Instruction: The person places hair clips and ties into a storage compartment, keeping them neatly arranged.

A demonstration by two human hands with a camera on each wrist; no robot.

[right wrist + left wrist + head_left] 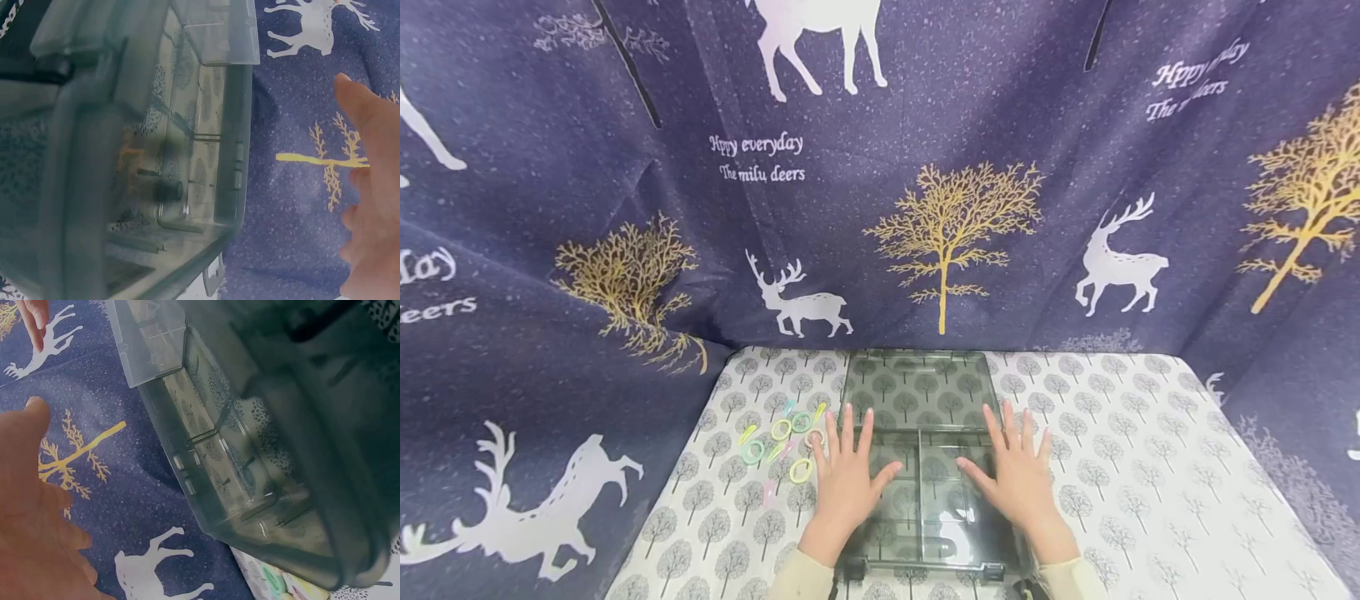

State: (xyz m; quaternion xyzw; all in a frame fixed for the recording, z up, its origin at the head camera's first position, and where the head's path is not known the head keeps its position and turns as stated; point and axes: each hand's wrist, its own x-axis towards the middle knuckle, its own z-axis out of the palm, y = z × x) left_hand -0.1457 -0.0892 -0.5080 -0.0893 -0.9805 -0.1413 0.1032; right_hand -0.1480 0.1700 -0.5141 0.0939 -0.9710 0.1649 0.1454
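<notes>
A see-through grey-green plastic case (951,475) lies with its hinged lid (917,390) folded back, flat on the tablecloth. Dividers split its inside into compartments, and no loose items show in them. Over the case's left side, my left hand (847,483) spreads its fingers and holds nothing. On the opposite side my right hand (1021,483) is spread the same way, palm down, also holding nothing. Both wrist views show the case wall (181,469) close by, with each hand beyond it. Two dark latches (854,569) sit on the near edge.
Left of the case lie several small rings, among them a yellow ring (801,471) and a green ring (753,452), plus slim coloured clips such as a yellow clip (747,434). A tree-print cloth (1120,500) covers the table. Dark deer-print fabric (880,208) hangs behind.
</notes>
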